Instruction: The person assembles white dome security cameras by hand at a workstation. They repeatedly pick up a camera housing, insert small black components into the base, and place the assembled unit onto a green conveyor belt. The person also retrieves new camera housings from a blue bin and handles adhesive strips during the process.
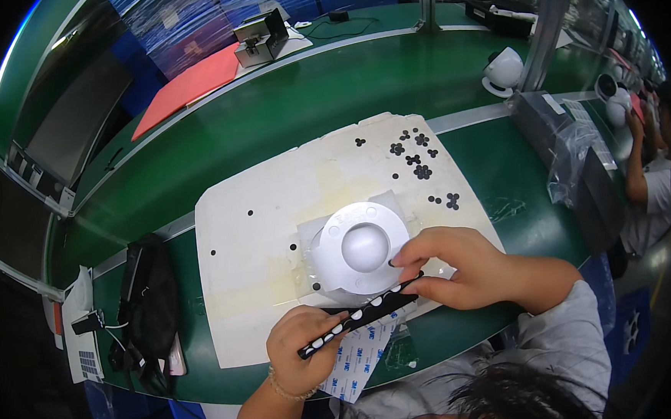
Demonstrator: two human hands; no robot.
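My left hand (302, 350) is closed on a black sheet of round adhesive pads (374, 312), tilted low in front of me. White round gaps run along its upper edge, and printed backing paper (356, 366) hangs below it. My right hand (470, 266) is closed, its fingertips bent together at the sheet's right end. A small black round pad (391, 263) shows at its index fingertip, over the rim of a white round plastic base (331, 260). That base, with a domed centre, lies on a grey pad on the white board (257, 306).
Loose black pads (422, 172), single and in clusters, lie at the board's far right. A black bag (153, 297) is at left, and a dark box with plastic wrap (537, 120) at right. Behind stand a white camera-like device (504, 68) and a metal box (258, 45). Another person works far right.
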